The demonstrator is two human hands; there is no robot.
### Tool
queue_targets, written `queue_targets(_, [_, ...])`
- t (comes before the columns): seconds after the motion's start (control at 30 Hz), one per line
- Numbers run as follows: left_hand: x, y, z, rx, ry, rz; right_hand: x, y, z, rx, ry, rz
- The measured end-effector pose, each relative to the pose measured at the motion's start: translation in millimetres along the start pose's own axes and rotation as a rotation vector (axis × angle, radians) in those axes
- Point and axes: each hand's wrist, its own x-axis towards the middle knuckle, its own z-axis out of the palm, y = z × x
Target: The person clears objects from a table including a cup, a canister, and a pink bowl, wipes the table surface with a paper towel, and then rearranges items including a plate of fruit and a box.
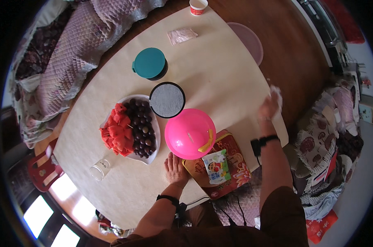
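My left hand [175, 170] lies flat on the cream tabletop [223, 92], palm down and holding nothing. Its fingers point toward a pink plastic bowl [183, 132] with a yellow curved strip [208, 141] on it. Just right of that hand is a red and gold tin [235, 166], bearing a small printed wipes-style packet [216, 166]. Over the table's right edge, my right hand [268, 105] grips a crumpled white tissue or cloth [277, 95], slightly blurred. Left of the bowl, a white leaf-shaped dish [157, 136] carries cut watermelon [118, 132] and dark grapes [143, 129].
A round grey-topped container [167, 100] and a teal-lidded one [150, 63] stand beyond the bowl. Farther off are a tissue packet [182, 36] and a paper cup [198, 6]. A clear cup [100, 169] is at left. A pink stool [248, 41] sits beside the table.
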Motion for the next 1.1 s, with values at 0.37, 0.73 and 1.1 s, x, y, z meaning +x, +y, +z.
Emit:
queue_targets(0.37, [4.2, 4.1, -3.2, 0.002, -0.011, 0.042, 50.1, -175.6, 105.9, -0.487, -0.362, -0.787])
queue_targets(0.73, [2.8, 5.0, -1.4, 0.012, 0.070, 0.045, -127.6, -13.7, -103.4, -0.537, -0.608, -0.716])
queue_targets(1.1, [7.8, 8.6, -3.2, 0.047, 0.057, 0.036, -86.6, 8.7, -59.5, -0.698, -0.117, 0.179])
